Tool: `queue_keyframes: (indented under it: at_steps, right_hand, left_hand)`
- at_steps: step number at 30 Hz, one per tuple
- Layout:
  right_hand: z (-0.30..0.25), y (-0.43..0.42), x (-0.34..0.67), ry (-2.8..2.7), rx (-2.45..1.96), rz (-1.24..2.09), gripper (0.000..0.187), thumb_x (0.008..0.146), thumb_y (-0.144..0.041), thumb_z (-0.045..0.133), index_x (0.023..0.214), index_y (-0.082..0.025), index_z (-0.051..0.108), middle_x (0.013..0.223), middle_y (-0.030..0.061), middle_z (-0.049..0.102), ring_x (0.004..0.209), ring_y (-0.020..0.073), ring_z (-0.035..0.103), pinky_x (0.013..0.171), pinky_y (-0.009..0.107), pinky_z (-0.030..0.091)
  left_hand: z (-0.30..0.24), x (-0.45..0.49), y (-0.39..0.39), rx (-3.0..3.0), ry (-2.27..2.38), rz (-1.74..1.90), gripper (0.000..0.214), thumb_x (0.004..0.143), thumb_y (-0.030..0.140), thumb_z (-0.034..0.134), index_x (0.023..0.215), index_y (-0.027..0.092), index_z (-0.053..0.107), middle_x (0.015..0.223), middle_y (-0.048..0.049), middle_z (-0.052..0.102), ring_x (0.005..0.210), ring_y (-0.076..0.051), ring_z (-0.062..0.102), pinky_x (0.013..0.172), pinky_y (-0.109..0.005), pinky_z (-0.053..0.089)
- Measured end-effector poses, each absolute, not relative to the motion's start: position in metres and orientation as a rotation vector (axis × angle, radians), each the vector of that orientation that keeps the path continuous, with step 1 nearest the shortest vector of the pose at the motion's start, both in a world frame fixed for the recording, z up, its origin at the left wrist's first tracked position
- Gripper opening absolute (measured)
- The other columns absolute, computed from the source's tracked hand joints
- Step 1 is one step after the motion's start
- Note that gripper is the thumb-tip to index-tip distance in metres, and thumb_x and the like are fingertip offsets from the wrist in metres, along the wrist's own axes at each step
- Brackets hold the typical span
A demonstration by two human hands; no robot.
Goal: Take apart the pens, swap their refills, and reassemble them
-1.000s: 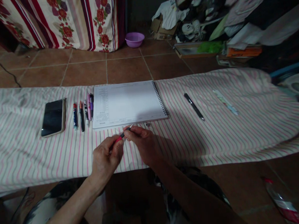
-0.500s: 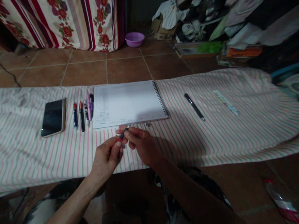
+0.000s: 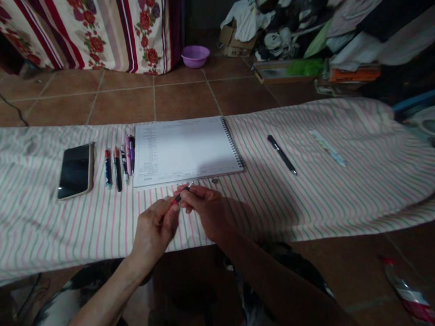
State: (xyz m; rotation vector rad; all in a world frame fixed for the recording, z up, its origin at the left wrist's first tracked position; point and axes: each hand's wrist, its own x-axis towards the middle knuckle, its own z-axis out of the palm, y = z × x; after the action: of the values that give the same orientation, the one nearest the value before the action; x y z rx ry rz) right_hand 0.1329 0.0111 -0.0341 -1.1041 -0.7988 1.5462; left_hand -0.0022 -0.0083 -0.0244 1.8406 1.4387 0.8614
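Observation:
Between my two hands is a pen (image 3: 179, 197) with a red end, a black grip and a pale tip that points up and to the right. My left hand (image 3: 155, 225) pinches its red end. With thumb and fingers, my right hand (image 3: 209, 208) closes round the black part close to the tip. Both hands are just below the front edge of a spiral notebook (image 3: 187, 150), whose top page is mostly white. A small dark item (image 3: 215, 181) lies by the notebook's edge, too small to name.
Left of the notebook are several pens (image 3: 117, 168) in a row and a phone (image 3: 75, 171). To the right lie a black pen (image 3: 281, 154) and a pale patterned strip (image 3: 328, 148). A striped cloth (image 3: 299, 217) covers the surface. On the floor are a bottle (image 3: 410, 291) and a purple basin (image 3: 195, 56).
The pen has turned slightly, its tip shifting a little to the right, and my right fingers have moved slightly along with it. Both hands keep hold of it.

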Motion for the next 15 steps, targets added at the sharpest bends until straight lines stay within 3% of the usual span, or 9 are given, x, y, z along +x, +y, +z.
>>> queue_keyframes:
  at_steps: [7,12,15]
  right_hand:
    - [-0.036,0.013,0.130,-0.750,-1.134,1.551,0.013,0.069,-0.029,0.068,0.072,-0.018,0.071,0.063,-0.0012,0.064,0.053,0.0061,0.050,0.053,0.020,0.042]
    - [-0.035,0.012,0.130,-0.725,-1.082,1.654,0.016,0.069,-0.031,0.067,0.079,-0.019,0.071,0.078,0.0014,0.070,0.058,0.0074,0.055,0.055,0.021,0.045]
    - [-0.032,0.013,0.130,-0.757,-1.074,1.635,0.013,0.070,-0.030,0.065,0.075,-0.019,0.071,0.073,0.0006,0.069,0.054,0.0070,0.053,0.053,0.021,0.044]
  left_hand:
    - [-0.028,0.000,-0.012,1.803,1.506,0.847,0.030,0.086,0.033,0.044,0.098,0.015,0.064,0.076,-0.0056,0.065,0.067,-0.015,0.057,0.063,-0.025,0.044]
    - [-0.041,0.001,-0.012,1.239,1.322,0.868,0.029,0.083,0.042,0.049,0.089,0.016,0.060,0.063,0.0008,0.054,0.051,-0.010,0.046,0.048,-0.022,0.036]
    - [-0.043,0.003,-0.010,0.999,1.175,0.857,0.028,0.079,0.044,0.054,0.081,0.017,0.056,0.060,0.0034,0.047,0.048,-0.007,0.039,0.045,-0.020,0.030]
